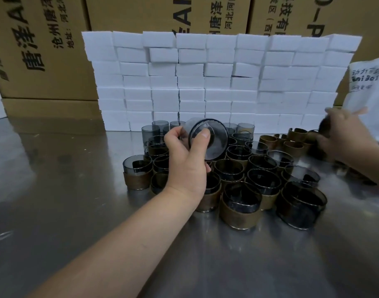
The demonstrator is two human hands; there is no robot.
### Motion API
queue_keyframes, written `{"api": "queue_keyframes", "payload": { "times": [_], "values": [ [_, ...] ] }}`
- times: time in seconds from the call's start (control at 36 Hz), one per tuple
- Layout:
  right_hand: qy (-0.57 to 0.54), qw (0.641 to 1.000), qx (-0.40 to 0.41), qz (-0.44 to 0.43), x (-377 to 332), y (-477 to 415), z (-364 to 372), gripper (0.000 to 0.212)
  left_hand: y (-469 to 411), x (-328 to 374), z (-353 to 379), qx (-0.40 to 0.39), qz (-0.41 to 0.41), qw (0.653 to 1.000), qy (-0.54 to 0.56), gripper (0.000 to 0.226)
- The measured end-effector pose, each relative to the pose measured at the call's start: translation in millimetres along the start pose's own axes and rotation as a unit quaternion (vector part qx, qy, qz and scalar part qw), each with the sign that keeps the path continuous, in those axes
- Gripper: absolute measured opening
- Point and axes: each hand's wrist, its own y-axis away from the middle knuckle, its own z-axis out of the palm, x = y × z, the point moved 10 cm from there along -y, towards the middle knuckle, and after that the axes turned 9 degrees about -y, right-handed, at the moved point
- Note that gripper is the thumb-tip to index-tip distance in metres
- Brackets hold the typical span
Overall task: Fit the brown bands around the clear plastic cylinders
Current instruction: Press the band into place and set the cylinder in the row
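1. Open steel bench to the left and across the near side, running out past the frame there.
2. Far side closed off by a wall of stacked white foam blocks, with printed cardboard cartons behind it. White printed bag at the far right.
3. Mid-bench taken up by a tight cluster of banded cylinders, upright with open mouths up and many touching. A few bare smoky cylinders at its far left, near the foam.
4. Loose brown bands at the far right, between the cluster and the bag, mostly standing on edge.
5. Left hand raised over the cluster, gripping one clear cylinder, thumb across the base and fingers round the wall. Cylinder tipped on its side, axis roughly near to far, flat base facing the camera.
6. Right hand over the loose bands, badly blurred, something dark at the fingertips. Cannot tell whether grasping or released.
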Motion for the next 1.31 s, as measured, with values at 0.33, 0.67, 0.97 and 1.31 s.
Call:
{"api": "queue_keyframes", "payload": {
  "times": [0.33, 0.67, 0.97, 1.31],
  "values": [
    [-0.442, 0.843, 0.236, -0.196, -183.4, 156.5, -124.6, 0.021, 21.7, 5.0, -0.4, 0.036, 0.022, 0.991, -0.124, 0.057],
    [-0.663, 0.741, 0.108, -0.001, -182.3, 197.3, -56.0, 0.03, 55.8, 22.6, -8.2, 0.05, 0.161, 0.972, -0.164, 0.043],
    [-0.577, 0.81, 0.092, -0.047, -196.2, 202.1, -61.8, 0.021, 57.6, 11.7, -4.2, 0.02, 0.138, 0.984, -0.107, 0.047],
    [-0.616, 0.785, 0.063, 0.01, -185.9, 197.4, -52.3, 0.035, 63.7, 11.6, 6.8, -0.04, 0.177, 0.977, -0.109, 0.048]
  ]
}}
